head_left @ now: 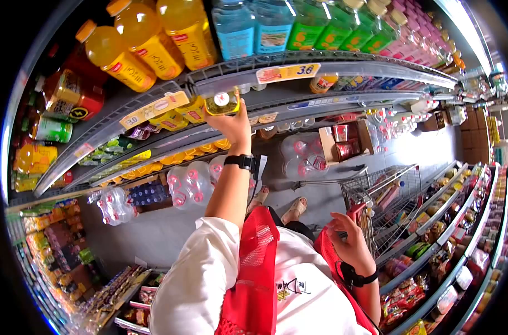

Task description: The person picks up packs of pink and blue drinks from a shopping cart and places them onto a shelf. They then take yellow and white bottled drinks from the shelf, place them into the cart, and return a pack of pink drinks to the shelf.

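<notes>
My left hand (230, 124) reaches up to the shelf, its fingers wrapped round a drink bottle (221, 104) with a dark and yellow body and a white round mark. The bottle is at the front of the shelf level below the 3.6 price tag (288, 72); my hand hides part of it. Yellow-labelled bottles (192, 111) stand just left of it. My right hand (346, 239) hangs by my side near the shopping cart (383, 209), fingers loosely bent and apart, with nothing in them.
Large orange drink bottles (137, 44) and blue bottles (235, 33) fill the upper shelf. Wrapped bottle packs (193, 184) and an open carton (351, 139) are on the floor below. Shelves of packaged goods (432, 245) run along the right.
</notes>
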